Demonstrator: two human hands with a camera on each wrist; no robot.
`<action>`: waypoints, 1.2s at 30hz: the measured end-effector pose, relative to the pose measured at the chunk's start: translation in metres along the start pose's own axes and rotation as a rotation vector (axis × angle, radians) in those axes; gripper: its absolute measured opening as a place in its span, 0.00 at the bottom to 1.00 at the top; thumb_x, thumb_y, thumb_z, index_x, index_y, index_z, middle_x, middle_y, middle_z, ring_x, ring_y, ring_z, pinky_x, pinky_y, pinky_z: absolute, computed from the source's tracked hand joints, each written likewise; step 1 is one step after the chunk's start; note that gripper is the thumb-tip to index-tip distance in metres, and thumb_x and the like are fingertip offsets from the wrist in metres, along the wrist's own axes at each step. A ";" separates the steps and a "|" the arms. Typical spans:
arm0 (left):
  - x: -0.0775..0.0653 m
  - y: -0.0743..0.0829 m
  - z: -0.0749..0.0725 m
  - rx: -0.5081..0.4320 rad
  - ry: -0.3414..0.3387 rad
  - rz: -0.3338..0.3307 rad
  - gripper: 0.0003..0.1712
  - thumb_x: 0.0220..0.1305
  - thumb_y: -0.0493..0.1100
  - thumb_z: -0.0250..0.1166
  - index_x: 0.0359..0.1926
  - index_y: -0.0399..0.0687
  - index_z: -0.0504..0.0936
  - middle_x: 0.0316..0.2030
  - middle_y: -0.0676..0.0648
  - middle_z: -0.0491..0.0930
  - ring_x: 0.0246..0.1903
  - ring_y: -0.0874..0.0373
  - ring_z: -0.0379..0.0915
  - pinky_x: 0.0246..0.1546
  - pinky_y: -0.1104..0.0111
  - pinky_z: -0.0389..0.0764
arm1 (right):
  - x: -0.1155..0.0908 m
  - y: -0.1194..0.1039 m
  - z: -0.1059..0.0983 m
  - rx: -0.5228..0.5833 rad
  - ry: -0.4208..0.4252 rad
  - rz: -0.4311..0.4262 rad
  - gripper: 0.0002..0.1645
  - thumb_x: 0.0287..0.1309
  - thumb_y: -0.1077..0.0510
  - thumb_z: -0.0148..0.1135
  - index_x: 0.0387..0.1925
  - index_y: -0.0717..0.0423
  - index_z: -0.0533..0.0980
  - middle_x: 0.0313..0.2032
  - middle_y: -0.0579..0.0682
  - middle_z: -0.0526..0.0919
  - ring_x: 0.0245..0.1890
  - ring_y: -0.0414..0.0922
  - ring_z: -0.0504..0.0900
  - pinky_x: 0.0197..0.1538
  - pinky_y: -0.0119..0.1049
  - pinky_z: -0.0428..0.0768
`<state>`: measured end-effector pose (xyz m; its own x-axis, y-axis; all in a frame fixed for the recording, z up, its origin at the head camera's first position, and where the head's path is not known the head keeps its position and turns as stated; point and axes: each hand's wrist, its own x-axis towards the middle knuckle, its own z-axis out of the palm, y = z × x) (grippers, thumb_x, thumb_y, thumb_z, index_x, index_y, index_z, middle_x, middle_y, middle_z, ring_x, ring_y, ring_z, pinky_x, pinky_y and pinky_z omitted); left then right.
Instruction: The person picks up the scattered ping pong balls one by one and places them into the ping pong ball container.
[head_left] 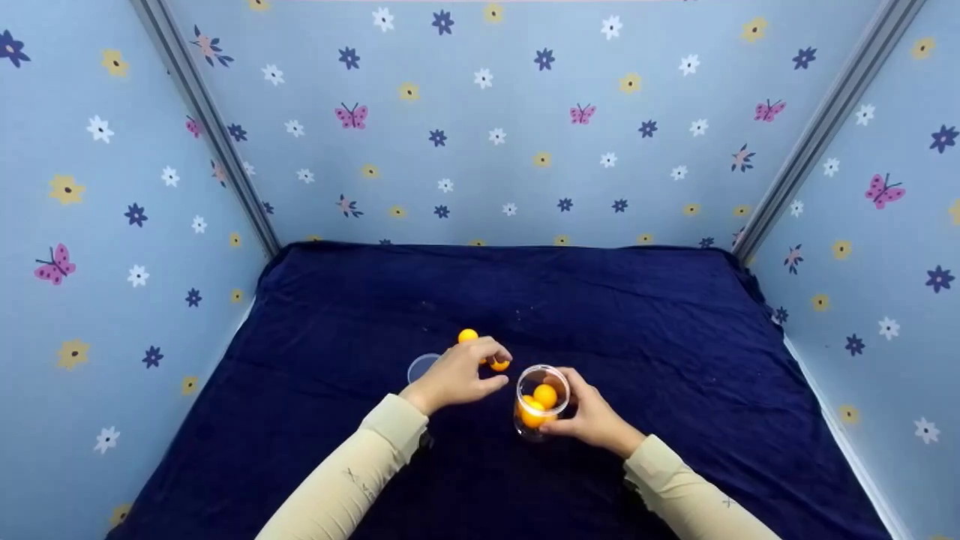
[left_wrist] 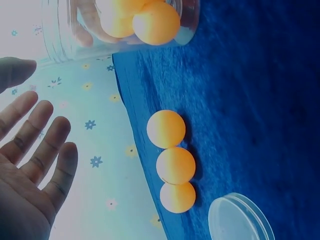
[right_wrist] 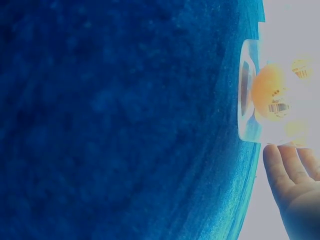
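In the head view my right hand (head_left: 596, 416) grips a clear plastic jar (head_left: 541, 405) by its side, fingers behind and thumb in front. Several orange balls (head_left: 545, 396) lie inside the jar, whose top is uncovered. To the left of it, my left hand (head_left: 461, 375) hovers palm down with fingers spread and nothing held. Three more orange balls (left_wrist: 176, 165) sit in a touching row on the cloth in the left wrist view, partly hidden under the left hand in the head view. The left fingers (left_wrist: 55, 132) are apart from both the jar and the row.
A round clear lid (head_left: 424, 367) lies on the dark blue cloth (head_left: 637, 315), left of the loose balls and partly behind the left hand. Flower-patterned walls (head_left: 495, 112) enclose the table at the back and both sides, with grey posts (head_left: 217, 135) at the corners.
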<state>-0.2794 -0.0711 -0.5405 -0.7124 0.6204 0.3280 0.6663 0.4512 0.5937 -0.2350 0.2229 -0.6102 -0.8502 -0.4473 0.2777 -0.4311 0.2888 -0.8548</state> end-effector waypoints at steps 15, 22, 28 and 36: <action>-0.008 -0.014 -0.013 0.034 0.056 -0.070 0.17 0.65 0.41 0.78 0.53 0.45 0.87 0.48 0.44 0.87 0.45 0.51 0.85 0.50 0.53 0.88 | -0.001 0.002 0.000 0.016 0.007 0.015 0.51 0.48 0.61 0.89 0.69 0.67 0.70 0.62 0.70 0.83 0.61 0.65 0.84 0.62 0.38 0.86; -0.009 -0.020 -0.015 0.042 0.066 -0.081 0.18 0.65 0.42 0.77 0.54 0.46 0.87 0.52 0.44 0.87 0.49 0.48 0.84 0.54 0.52 0.86 | -0.001 0.002 0.000 0.012 0.007 0.016 0.51 0.47 0.61 0.89 0.69 0.68 0.70 0.62 0.69 0.82 0.60 0.64 0.85 0.62 0.38 0.86; -0.010 -0.026 -0.015 0.021 0.080 -0.070 0.19 0.64 0.38 0.77 0.55 0.42 0.86 0.51 0.43 0.87 0.50 0.46 0.85 0.56 0.51 0.86 | -0.001 0.001 0.000 0.019 0.008 0.029 0.51 0.47 0.61 0.89 0.69 0.68 0.70 0.62 0.69 0.82 0.60 0.64 0.84 0.63 0.37 0.85; -0.011 -0.036 -0.014 -0.032 0.080 -0.088 0.19 0.64 0.35 0.75 0.55 0.40 0.85 0.53 0.35 0.86 0.53 0.36 0.85 0.59 0.44 0.85 | 0.000 0.000 0.000 0.033 0.003 0.038 0.52 0.47 0.62 0.89 0.69 0.70 0.70 0.62 0.70 0.82 0.61 0.65 0.83 0.63 0.37 0.85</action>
<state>-0.2988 -0.1030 -0.5550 -0.7841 0.5253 0.3306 0.5939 0.4804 0.6453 -0.2353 0.2230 -0.6104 -0.8666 -0.4343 0.2457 -0.3881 0.2774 -0.8788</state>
